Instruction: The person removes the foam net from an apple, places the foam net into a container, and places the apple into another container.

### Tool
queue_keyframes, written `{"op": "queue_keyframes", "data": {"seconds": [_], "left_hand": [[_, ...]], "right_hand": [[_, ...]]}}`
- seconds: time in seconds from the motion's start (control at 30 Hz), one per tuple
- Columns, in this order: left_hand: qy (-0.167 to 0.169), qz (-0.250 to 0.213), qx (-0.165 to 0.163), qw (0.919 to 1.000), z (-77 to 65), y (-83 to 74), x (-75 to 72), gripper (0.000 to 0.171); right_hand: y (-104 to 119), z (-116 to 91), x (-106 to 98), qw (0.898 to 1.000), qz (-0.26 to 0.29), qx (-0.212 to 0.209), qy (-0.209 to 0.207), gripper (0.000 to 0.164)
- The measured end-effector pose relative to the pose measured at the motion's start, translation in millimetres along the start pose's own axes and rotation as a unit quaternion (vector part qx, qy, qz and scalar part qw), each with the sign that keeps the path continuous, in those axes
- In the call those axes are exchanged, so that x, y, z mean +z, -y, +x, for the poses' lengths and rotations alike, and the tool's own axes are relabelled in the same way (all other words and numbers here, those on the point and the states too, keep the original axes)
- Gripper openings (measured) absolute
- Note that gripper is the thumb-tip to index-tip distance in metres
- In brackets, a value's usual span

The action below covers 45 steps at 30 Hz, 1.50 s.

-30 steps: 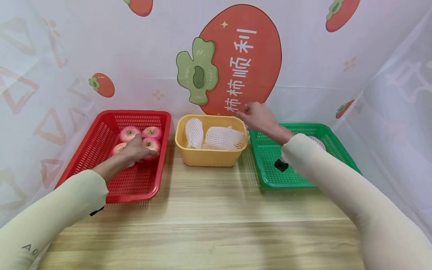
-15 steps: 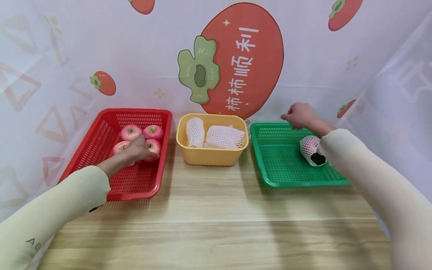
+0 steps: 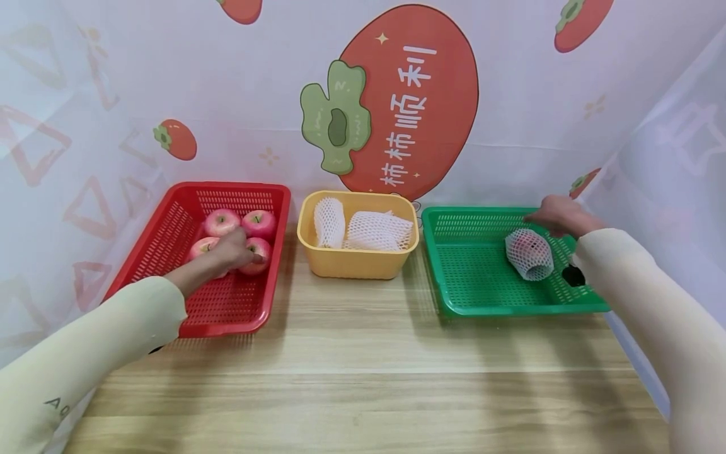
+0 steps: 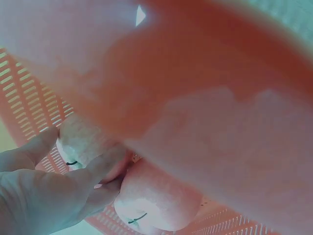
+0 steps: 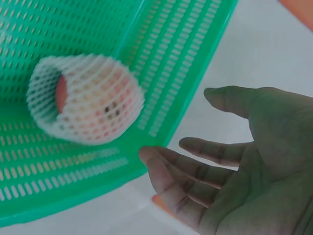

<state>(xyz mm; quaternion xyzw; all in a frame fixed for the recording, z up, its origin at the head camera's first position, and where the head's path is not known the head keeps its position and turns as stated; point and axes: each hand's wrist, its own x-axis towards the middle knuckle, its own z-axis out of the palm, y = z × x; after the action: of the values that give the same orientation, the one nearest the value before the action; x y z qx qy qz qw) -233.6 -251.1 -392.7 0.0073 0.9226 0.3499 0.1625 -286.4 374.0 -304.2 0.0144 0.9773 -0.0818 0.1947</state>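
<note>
Inside the red basket, my left hand reaches over a group of pink apples. Its thumb and fingers grip the nearest right apple; the left wrist view shows this apple between them, with another apple beside it. My right hand holds nothing and hovers over the back right of the green basket. In the right wrist view its fingers are spread and lightly bent, outside the rim. An apple in a white foam net lies in the green basket.
Between the baskets stands a yellow bin holding white foam nets. All three containers sit along the back of the wooden table, before a printed curtain that also closes off both sides.
My right hand has moved right, from near the yellow bin across the green basket, uncovering the netted apple. My left hand has stayed at the apples, with little visible movement.
</note>
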Motion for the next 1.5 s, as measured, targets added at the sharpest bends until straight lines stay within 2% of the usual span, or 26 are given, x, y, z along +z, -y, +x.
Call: {"op": "queue_keyframes", "data": {"seconds": [0.2, 0.3, 0.5, 0.73, 0.93, 1.23, 1.4, 1.5], "left_hand": [[0.006, 0.003, -0.004, 1.0, -2.5, -2.0, -1.4, 0.034], [0.007, 0.002, -0.005, 1.0, -2.8, -5.0, -3.2, 0.043], [0.027, 0.0, -0.028, 0.9992, -6.4, -8.3, -9.6, 0.066], [0.002, 0.04, -0.005, 0.9992, -11.5, -12.9, -18.2, 0.075], [0.01, 0.035, -0.018, 0.9992, -13.7, -19.8, -23.2, 0.081], [0.01, 0.028, 0.01, 0.9995, -16.6, -22.1, -24.6, 0.082], [0.015, 0.018, 0.012, 0.9997, -19.9, -22.2, -24.1, 0.082], [0.018, 0.013, 0.013, 0.9997, -21.5, -23.0, -23.1, 0.082]], "right_hand": [[-12.8, -2.2, 5.5, 1.0, -0.004, -0.003, 0.014, 0.05], [-17.3, 1.8, 9.5, 1.0, -0.007, -0.003, 0.023, 0.051], [-21.7, 10.4, 18.2, 0.999, -0.006, 0.0, 0.037, 0.049], [-27.0, 17.6, 26.8, 0.997, -0.022, 0.005, 0.073, 0.05], [-31.4, 21.6, 32.5, 0.994, -0.015, 0.016, 0.111, 0.053], [-37.0, 31.0, 42.1, 0.989, 0.0, 0.026, 0.145, 0.053], [-36.1, 35.7, 50.2, 0.991, -0.015, 0.017, 0.131, 0.052], [-32.5, 36.2, 56.2, 0.994, -0.032, 0.004, 0.107, 0.064]]}}
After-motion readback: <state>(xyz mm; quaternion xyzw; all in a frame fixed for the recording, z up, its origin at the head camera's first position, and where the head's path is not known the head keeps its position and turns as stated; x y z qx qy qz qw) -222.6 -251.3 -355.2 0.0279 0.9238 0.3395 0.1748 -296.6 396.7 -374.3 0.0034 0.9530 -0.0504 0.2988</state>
